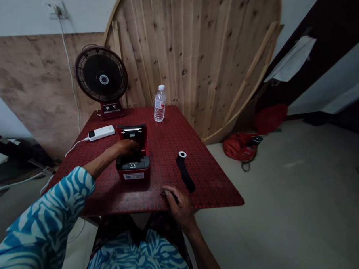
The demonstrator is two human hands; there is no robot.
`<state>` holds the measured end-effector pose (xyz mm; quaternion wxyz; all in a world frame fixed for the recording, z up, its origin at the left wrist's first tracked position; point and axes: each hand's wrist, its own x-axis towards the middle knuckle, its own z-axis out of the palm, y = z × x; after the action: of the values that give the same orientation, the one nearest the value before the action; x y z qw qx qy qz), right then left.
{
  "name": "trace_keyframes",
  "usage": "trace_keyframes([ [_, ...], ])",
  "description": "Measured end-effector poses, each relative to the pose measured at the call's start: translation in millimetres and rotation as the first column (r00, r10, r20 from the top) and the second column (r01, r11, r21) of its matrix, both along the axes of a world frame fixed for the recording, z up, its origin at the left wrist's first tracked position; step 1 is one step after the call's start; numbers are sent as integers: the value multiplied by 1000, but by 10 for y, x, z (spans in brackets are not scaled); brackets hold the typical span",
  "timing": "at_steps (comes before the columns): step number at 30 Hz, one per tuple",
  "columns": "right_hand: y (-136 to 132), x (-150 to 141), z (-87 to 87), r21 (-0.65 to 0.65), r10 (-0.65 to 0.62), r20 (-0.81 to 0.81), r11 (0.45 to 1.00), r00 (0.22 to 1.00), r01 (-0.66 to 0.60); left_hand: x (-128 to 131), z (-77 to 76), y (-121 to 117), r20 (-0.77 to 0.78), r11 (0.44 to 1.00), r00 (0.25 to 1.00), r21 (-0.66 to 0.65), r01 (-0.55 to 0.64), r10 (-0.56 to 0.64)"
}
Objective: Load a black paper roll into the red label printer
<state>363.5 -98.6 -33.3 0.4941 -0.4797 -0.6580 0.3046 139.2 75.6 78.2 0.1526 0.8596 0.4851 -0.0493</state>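
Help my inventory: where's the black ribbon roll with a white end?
In the head view, the roll is on the red patterned table, right of the open red-black boxy device, beyond the right hand.

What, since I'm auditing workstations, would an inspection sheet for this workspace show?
Surface: red patterned tabletop
Job's things: red-and-black device, lid raised; black roll, partly unwound, to its right
Clutter: fan, clear bottle, white power bank
Hands: left hand in the open device; right hand at the near edge, grip unclear
Cables: white cable at the power bank; another hanging from the wall socket
Surroundings: round wooden board behind the tabletop; red bag on the floor
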Motion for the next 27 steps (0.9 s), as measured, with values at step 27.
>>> trace_keyframes([
  [27,-11,11,-52,-59,-2,28,998,1000,3,-353,-115,-833,387,867,920,478,-142,-63],
])
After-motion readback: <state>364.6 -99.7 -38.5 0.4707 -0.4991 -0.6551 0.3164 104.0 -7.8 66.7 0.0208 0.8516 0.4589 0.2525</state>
